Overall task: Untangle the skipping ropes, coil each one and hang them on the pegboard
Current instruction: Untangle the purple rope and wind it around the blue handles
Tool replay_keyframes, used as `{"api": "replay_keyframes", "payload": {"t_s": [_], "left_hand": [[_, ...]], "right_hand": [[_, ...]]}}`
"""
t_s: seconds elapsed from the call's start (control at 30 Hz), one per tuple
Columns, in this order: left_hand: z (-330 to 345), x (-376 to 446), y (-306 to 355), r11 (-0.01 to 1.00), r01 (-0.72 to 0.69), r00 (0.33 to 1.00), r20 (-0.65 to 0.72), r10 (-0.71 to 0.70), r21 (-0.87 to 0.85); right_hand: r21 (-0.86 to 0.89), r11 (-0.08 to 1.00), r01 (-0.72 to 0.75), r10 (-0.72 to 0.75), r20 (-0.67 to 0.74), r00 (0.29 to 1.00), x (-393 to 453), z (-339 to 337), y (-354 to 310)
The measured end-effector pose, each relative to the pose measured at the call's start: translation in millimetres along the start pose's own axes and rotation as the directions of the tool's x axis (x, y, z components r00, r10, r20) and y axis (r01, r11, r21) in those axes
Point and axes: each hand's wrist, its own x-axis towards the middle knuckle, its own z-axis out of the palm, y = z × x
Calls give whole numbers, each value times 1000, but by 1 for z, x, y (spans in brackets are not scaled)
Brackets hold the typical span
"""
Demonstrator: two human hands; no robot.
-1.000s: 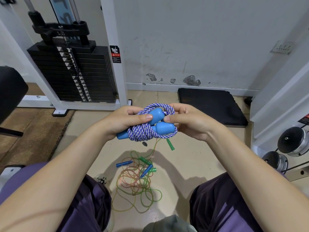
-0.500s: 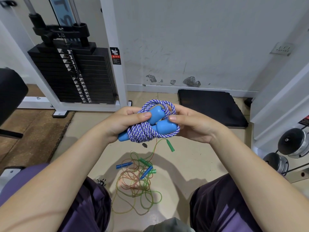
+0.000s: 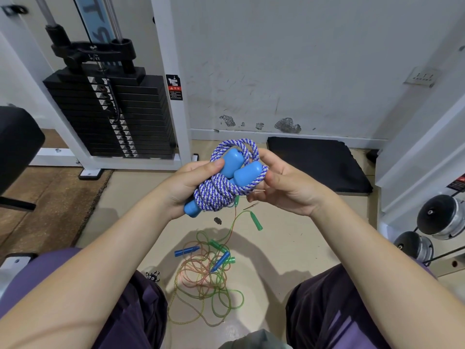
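Observation:
A blue-and-white braided skipping rope (image 3: 221, 195) with fat light-blue handles is coiled into a bundle at chest height. My left hand (image 3: 187, 183) grips the bundle from the left, thumb on one handle. My right hand (image 3: 286, 183) cups its right side, fingers on the rope loops beside the other handle. On the floor between my knees lies a tangle of thin green and orange ropes (image 3: 205, 280) with small blue handles (image 3: 186, 251) and green handles (image 3: 257, 222). No pegboard is in view.
A white weight-stack machine (image 3: 113, 117) stands at the back left, with a black pad (image 3: 17, 144) at the far left. A black mat (image 3: 317, 162) lies against the wall. Dumbbells (image 3: 440, 220) sit on a rack at the right. My purple-clad legs frame the floor tangle.
The bundle has tilted a little, its handles now pointing up and right. My right fingers have loosened from on top of the handle and now cup the rope's right side.

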Motion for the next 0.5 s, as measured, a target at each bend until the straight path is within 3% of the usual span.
{"api": "replay_keyframes", "payload": {"t_s": [0.5], "left_hand": [[4, 2, -4, 999, -22, 1000, -1, 22, 23]], "right_hand": [[36, 999, 9, -5, -112, 994, 3, 0, 2]]}}
